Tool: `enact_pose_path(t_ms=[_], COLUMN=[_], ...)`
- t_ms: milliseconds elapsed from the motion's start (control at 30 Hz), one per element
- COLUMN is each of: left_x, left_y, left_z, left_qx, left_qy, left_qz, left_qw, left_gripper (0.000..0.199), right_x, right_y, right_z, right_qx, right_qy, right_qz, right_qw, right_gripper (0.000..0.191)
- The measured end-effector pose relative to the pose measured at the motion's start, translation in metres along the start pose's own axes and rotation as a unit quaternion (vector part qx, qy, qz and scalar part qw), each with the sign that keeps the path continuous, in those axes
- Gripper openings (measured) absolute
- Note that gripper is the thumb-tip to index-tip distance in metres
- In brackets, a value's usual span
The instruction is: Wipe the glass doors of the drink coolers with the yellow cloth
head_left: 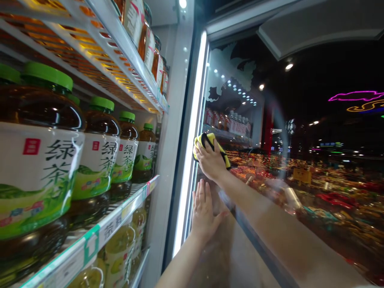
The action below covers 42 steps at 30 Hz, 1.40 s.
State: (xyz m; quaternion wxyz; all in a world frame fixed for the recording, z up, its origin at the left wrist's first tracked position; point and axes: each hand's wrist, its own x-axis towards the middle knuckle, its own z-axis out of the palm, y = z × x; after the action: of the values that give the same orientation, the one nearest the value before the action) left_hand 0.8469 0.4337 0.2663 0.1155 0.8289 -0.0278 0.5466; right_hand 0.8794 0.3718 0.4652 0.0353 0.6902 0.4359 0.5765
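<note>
A yellow cloth with black edging [223, 155] lies against the glass door [237, 100], close beside the bright light strip [192, 144]. My right hand [210, 160] presses on this cloth, its fingers spread over it. Just below, my left hand [205, 208] rests against the glass with its fingers stretched upward and the thumb out to the side. Nothing is in the left hand. The cloth's far side is hidden against the glass.
Shelves of bottled green tea [96, 156] with green caps fill the left side. Brown bottles [147, 44] stand on the shelf above and pale yellow ones [120, 248] below. A shelf edge [120, 216] juts toward the door. Colourful goods and neon lights show at the right.
</note>
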Motion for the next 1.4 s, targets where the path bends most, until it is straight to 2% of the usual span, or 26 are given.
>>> enact_pose_path(t_ms=[67,133,167,233,300,367,400,500,533,600,667,733,800,833,900,967,1033,1100,1167,1267,1333,1400], left_x=[-0.009,-0.015,-0.017,-0.018,-0.016,-0.015,-0.015,-0.018,-0.019,-0.021,-0.021,-0.020,-0.017,-0.014,-0.009,-0.001,0.007,0.015,0.025,0.042,0.052,0.058], left_y=[-0.001,0.000,0.001,0.002,0.003,0.004,0.005,0.006,0.006,0.007,0.007,0.007,0.009,0.011,0.015,0.021,0.027,0.033,0.038,0.050,0.061,0.072], left_z=[0.004,0.005,0.004,0.002,-0.001,-0.002,-0.002,-0.002,-0.002,-0.002,-0.002,-0.002,-0.004,-0.005,-0.011,-0.017,-0.024,-0.029,-0.031,-0.028,-0.023,-0.018], left_qx=[-0.009,-0.019,-0.023,-0.028,-0.030,-0.030,-0.030,-0.030,-0.030,-0.026,-0.019,-0.012,-0.009,-0.011,-0.015,-0.018,-0.019,-0.017,-0.012,-0.006,-0.011,-0.020], left_qy=[0.004,-0.003,-0.008,-0.020,-0.026,-0.024,-0.020,-0.001,0.007,0.015,0.015,0.016,0.020,0.021,0.019,0.011,-0.001,-0.013,-0.020,-0.012,-0.005,-0.002], left_qz=[-0.012,-0.021,-0.023,-0.023,-0.020,-0.020,-0.021,-0.035,-0.041,-0.046,-0.039,-0.035,-0.036,-0.035,-0.027,-0.014,0.007,0.038,0.072,0.092,0.095,0.101], left_qw=[1.000,1.000,0.999,0.999,0.999,0.999,0.999,0.999,0.999,0.998,0.999,0.999,0.999,0.999,0.999,1.000,1.000,0.999,0.997,0.996,0.995,0.995], left_gripper=[0.120,0.115,0.114,0.113,0.114,0.113,0.113,0.109,0.107,0.104,0.103,0.102,0.102,0.103,0.105,0.106,0.105,0.105,0.106,0.110,0.113,0.114], right_x=[-0.029,-0.046,-0.047,-0.033,-0.010,0.004,0.003,-0.032,-0.050,-0.081,-0.095,-0.089,-0.077,-0.075,-0.085,-0.114,-0.149,-0.169,-0.167,-0.141,-0.134,-0.147], right_y=[-0.001,0.013,0.023,0.041,0.046,0.034,0.023,-0.003,-0.004,0.009,0.037,0.065,0.078,0.078,0.065,0.048,0.040,0.047,0.064,0.081,0.080,0.076], right_z=[0.001,-0.006,-0.012,-0.021,-0.023,-0.016,-0.010,0.001,0.000,-0.011,-0.030,-0.047,-0.056,-0.055,-0.048,-0.042,-0.042,-0.051,-0.063,-0.074,-0.073,-0.072], right_qx=[0.017,0.034,0.039,0.041,0.043,0.044,0.045,0.040,0.036,0.026,0.006,-0.011,-0.018,-0.019,-0.017,-0.014,-0.017,-0.027,-0.040,-0.051,-0.053,-0.054], right_qy=[-0.018,-0.027,-0.025,-0.003,0.026,0.030,0.021,-0.021,-0.027,-0.017,0.012,0.051,0.073,0.072,0.046,0.012,0.006,0.005,0.027,0.055,0.043,0.020], right_qz=[-0.074,-0.137,-0.144,-0.098,-0.020,0.028,0.029,-0.040,-0.064,-0.071,-0.025,0.054,0.104,0.112,0.085,0.021,-0.016,0.013,0.086,0.157,0.151,0.115], right_qw=[0.997,0.990,0.989,0.994,0.999,0.998,0.998,0.998,0.997,0.997,1.000,0.997,0.992,0.991,0.995,1.000,1.000,1.000,0.995,0.985,0.986,0.992], right_gripper=[0.045,0.043,0.043,0.048,0.053,0.055,0.054,0.050,0.050,0.050,0.055,0.060,0.061,0.059,0.056,0.054,0.054,0.057,0.060,0.062,0.063,0.064])
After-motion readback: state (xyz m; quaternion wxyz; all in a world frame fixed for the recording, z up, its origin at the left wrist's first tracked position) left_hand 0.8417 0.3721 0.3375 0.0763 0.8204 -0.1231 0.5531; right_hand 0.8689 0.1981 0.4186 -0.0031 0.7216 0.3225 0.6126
